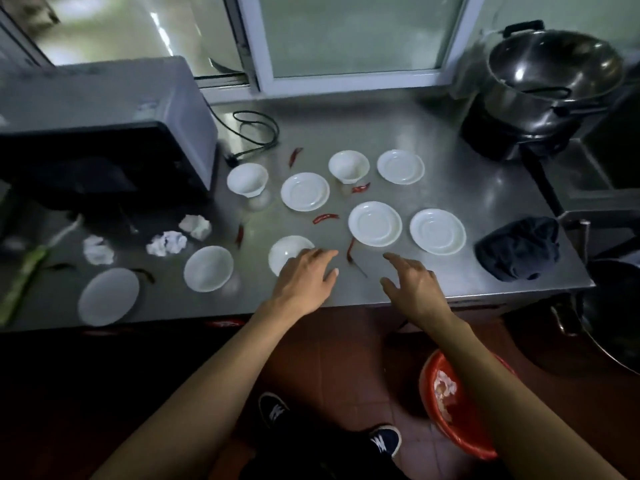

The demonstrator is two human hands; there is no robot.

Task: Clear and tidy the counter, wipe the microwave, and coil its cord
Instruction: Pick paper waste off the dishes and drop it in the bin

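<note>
1. Head view: both hands, left [304, 275] and right [410, 280], hover with fingers spread over the brushed-steel desk [450, 188].
2. Round white saucers [375, 223], dried red chillies [325, 218] and crumpled tissues [166, 243] lie scattered.
3. Boxy microwave [104, 133] sits far left, black cord [256, 133] looped loosely beside it.

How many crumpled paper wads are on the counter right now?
3, all on the counter's left part in front of the microwave: one nearest it, one in the middle, one farthest left. More may be hidden.
</note>
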